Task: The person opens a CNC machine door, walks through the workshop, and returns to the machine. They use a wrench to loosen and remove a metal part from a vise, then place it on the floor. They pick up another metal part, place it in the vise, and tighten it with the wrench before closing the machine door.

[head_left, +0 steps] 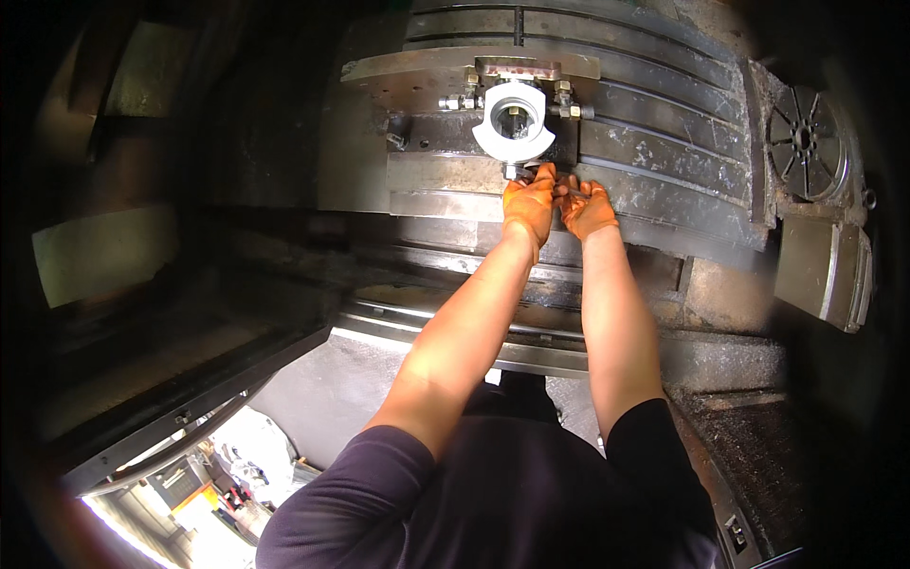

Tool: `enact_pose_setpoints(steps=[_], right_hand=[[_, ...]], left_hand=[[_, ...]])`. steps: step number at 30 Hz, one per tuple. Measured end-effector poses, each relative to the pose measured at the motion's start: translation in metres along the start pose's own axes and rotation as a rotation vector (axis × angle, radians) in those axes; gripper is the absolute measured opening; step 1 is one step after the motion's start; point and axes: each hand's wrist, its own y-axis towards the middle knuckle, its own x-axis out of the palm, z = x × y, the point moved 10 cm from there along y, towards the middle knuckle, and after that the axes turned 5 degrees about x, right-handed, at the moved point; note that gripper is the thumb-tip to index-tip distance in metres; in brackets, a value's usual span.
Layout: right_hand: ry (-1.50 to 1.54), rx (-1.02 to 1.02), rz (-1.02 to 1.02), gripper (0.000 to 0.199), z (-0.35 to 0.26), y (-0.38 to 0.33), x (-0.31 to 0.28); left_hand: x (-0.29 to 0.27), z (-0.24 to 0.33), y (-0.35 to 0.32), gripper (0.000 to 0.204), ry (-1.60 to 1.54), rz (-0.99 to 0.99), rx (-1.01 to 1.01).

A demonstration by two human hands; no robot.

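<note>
A pale metal ring-shaped part [531,149] with a wide bore is held in a fixture on the machine table. Just below its near side is a hex bolt head [512,173]. My left hand [529,207], in an orange glove, is closed right beside this bolt, its fingertips reaching under the ring. To its right my gloved right hand [589,211] has its fingers curled in. Between the two hands a small dark piece shows, too hidden to name. What each hand grips is covered by the fingers.
Fittings flank the ring: a brass-and-steel one [461,101] on the left and another [573,111] on the right. Behind stands a steel plate [398,69]. The slotted machine table [664,123] extends rightward to a round slotted faceplate [806,137]. A metal ledge [550,356] crosses before my body.
</note>
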Motion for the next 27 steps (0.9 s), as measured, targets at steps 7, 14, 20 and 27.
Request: enact_pose_setpoints(steps=[7,14,20,27], right_hand=[[0.228,-0.204,-0.074,0.031,-0.002,-0.051,0.009],[0.458,-0.184,-0.218,0.029,-0.003,-0.039,-0.014],[0.168,-0.293,-0.094,0.026,-0.008,-0.055,-0.015],[-0.675,-0.978,-0.420,0.025,-0.054,-0.283,0.224]], left_hand=[[0.003,-0.003,-0.006,0.021,0.022,-0.066,-0.031],[0.005,-0.010,-0.010,0.025,0.057,-0.100,-0.218],[0.009,-0.033,-0.017,0.033,0.029,0.014,-0.329],[0.103,0.034,-0.056,0.015,-0.936,-0.489,-0.370]])
